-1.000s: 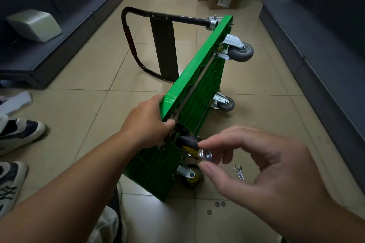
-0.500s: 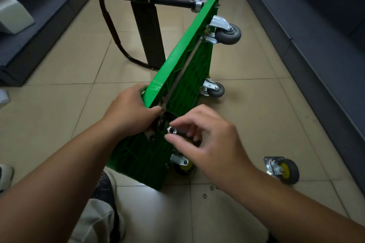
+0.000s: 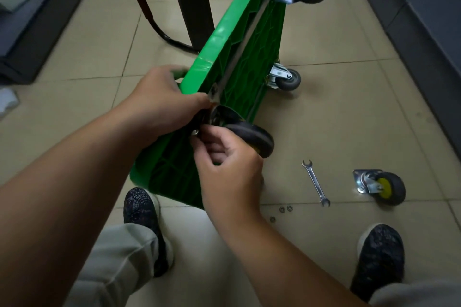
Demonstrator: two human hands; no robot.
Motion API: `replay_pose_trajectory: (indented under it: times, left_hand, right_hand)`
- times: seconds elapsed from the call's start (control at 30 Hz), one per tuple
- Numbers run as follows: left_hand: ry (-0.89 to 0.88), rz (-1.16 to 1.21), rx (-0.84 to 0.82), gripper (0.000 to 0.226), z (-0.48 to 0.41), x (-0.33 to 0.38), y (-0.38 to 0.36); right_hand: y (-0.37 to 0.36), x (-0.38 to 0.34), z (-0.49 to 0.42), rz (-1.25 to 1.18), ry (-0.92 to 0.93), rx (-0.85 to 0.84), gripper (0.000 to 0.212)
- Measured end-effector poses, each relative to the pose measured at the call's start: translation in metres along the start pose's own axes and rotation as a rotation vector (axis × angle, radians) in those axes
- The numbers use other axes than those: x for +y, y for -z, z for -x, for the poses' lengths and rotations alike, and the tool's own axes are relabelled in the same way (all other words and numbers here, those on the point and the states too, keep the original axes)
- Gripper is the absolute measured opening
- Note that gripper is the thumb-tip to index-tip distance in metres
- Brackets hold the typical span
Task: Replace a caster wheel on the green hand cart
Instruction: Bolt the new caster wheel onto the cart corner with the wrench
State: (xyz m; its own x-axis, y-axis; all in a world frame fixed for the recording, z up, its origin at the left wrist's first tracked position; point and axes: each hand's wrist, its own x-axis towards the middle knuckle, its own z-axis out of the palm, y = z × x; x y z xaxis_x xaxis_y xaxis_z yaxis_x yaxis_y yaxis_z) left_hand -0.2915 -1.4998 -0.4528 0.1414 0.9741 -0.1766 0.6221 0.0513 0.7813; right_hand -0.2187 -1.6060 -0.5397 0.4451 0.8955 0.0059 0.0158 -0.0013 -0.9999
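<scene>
Two hands: left hand [image 3: 164, 99] grips green cart [image 3: 239, 62] corner; right hand [image 3: 224, 159] pinches nut [image 3: 195, 132].
Change: nut, held clear a second ago, now sits at caster [image 3: 252, 136] plate on that corner.
Meaning: hand-threading likely begins; wrench [image 3: 315, 183] lies on floor [image 3: 349, 119].

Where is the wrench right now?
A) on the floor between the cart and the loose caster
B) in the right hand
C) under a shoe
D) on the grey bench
A: the wrench lies flat on the floor, between the green cart and the loose yellow-hubbed caster.
</scene>
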Motion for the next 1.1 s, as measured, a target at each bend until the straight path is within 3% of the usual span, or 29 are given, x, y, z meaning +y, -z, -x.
replay_pose_trajectory:
  times: [0.37,0.73,0.83,0.9,1.1]
  left_hand:
    - [0.006,-0.041,0.008,0.037,-0.002,0.0,-0.002]
    - [-0.026,-0.101,0.01,0.039,-0.003,-0.005,-0.001]
    - [-0.038,-0.123,0.017,0.037,-0.003,-0.005,-0.001]
    - [-0.04,-0.128,0.023,0.035,-0.004,-0.006,-0.001]
    - [-0.044,-0.134,0.025,0.031,-0.004,-0.006,-0.001]
  right_hand:
    - [0.005,0.007,-0.008,0.068,0.181,0.015,0.016]
    - [0.013,-0.006,-0.02,0.156,0.064,-0.162,0.015]
    - [0.008,-0.009,-0.016,0.023,0.008,-0.113,0.004]
    - [0.008,-0.008,-0.014,-0.052,-0.003,-0.094,0.008]
    - [0.017,-0.001,-0.018,-0.024,-0.018,-0.17,0.013]
